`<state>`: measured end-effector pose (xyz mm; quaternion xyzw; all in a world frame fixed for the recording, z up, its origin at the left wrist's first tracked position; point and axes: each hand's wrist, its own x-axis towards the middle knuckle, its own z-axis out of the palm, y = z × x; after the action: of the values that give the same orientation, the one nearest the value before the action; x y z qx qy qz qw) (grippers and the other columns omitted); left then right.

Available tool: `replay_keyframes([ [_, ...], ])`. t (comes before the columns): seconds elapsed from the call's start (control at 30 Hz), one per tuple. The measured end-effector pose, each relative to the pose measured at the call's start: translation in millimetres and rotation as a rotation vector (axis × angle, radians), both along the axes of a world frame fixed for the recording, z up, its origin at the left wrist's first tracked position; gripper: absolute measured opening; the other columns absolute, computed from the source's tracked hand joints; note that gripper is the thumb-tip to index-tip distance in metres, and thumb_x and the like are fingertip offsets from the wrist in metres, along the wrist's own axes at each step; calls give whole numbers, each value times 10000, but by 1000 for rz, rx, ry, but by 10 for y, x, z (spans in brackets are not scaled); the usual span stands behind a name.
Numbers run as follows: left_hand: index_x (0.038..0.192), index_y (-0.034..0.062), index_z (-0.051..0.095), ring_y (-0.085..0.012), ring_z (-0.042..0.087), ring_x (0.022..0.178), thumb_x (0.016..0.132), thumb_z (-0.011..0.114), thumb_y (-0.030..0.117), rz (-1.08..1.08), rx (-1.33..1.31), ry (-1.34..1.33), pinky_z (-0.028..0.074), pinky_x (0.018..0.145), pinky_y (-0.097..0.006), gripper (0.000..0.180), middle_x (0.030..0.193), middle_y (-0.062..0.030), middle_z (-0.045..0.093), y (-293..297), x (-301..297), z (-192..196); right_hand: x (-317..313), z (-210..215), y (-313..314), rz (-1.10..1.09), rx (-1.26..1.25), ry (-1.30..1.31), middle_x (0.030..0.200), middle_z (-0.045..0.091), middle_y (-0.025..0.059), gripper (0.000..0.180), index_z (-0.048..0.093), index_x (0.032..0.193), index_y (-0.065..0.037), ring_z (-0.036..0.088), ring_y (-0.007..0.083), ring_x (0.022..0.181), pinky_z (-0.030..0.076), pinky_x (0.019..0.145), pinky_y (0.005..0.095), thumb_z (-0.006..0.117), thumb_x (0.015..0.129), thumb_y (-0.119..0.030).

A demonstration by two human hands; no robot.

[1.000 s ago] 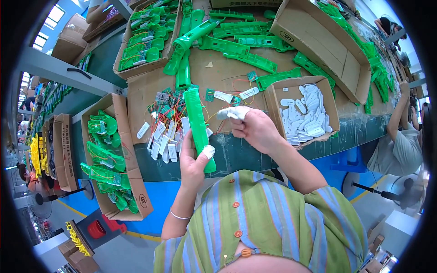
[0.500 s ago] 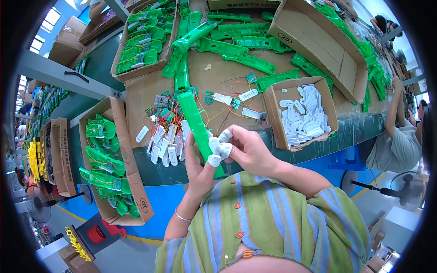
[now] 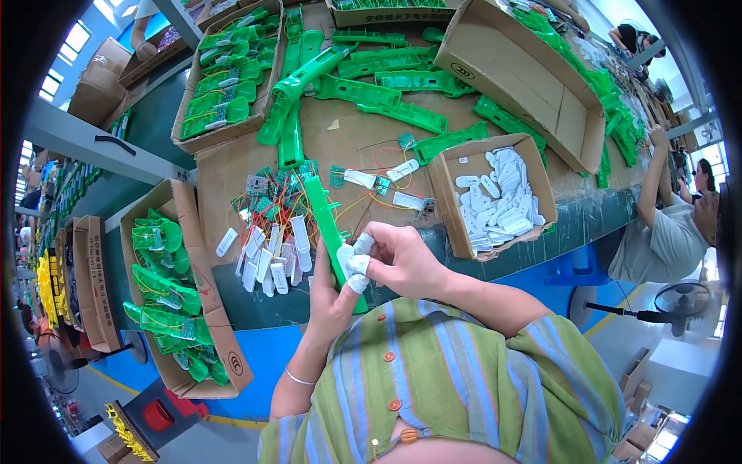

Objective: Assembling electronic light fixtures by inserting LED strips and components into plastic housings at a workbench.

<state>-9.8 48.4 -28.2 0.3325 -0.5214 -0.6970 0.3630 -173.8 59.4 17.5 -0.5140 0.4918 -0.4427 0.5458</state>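
Note:
My left hand (image 3: 331,303) is wrapped round a long green plastic housing (image 3: 322,210), held slanting above the bench's front edge. A small white oval plastic piece (image 3: 345,253) sits against the housing's side, partly covered by fingers. My right hand (image 3: 406,261) pinches at this piece with thumb and forefinger. White coverings wrap several of my fingertips. Beyond the housing lies a heap of white wired modules (image 3: 267,259) with small green circuit boards and red and yellow wires. To the right, a cardboard box (image 3: 452,213) holds many white oval pieces.
At the left stands a carton (image 3: 219,332) of wired green housings, with another carton (image 3: 185,124) behind it. Loose green housings (image 3: 410,114) lie across the back. An empty cardboard tray (image 3: 541,73) leans at the far right. A co-worker (image 3: 657,232) sits to the right.
The whole scene has shifted slightly left in the picture. Both hands keep their hold on the housing and white piece; the right fingertips have moved only a little against it.

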Motion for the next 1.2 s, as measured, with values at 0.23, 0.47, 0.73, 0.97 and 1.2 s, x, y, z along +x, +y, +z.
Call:
replay_keyframes([
  [0.23,1316,29,312,-107,500,748,777,579,136,151,140,184,452,584,-226,611,939,-48,483,-75,15,101,-594,-39,-617,-328,-386,682,575,574,135,90,608,779,3,583,187,518,450,491,310,527,778,-35],
  [0.47,1289,-2,326,-116,514,759,781,577,87,243,-113,24,448,613,-233,574,962,-65,513,-154,33,71,-1029,-406,-1242,-79,60,1591,754,636,122,155,612,772,-30,622,300,700,504,626,398,577,753,-180],
  [0.73,1196,-24,426,-169,541,726,779,536,108,359,15,295,469,630,-284,451,996,-169,580,-319,309,305,-700,245,-805,-152,-279,297,838,598,66,136,541,820,-1,610,125,759,502,682,244,612,716,51],
  [0.97,1164,-57,433,-338,599,883,854,489,140,221,128,709,483,810,-435,371,1010,-247,584,-394,111,738,-305,701,-474,-34,-378,56,839,590,33,229,582,958,-5,550,72,700,472,641,214,638,738,32],
  [1.2,1233,-59,366,-311,570,971,794,573,185,232,-63,484,451,870,-415,544,1101,-231,541,-318,17,715,-210,519,-384,-14,-432,313,738,575,45,214,614,931,16,520,78,606,435,546,217,627,719,43],
])
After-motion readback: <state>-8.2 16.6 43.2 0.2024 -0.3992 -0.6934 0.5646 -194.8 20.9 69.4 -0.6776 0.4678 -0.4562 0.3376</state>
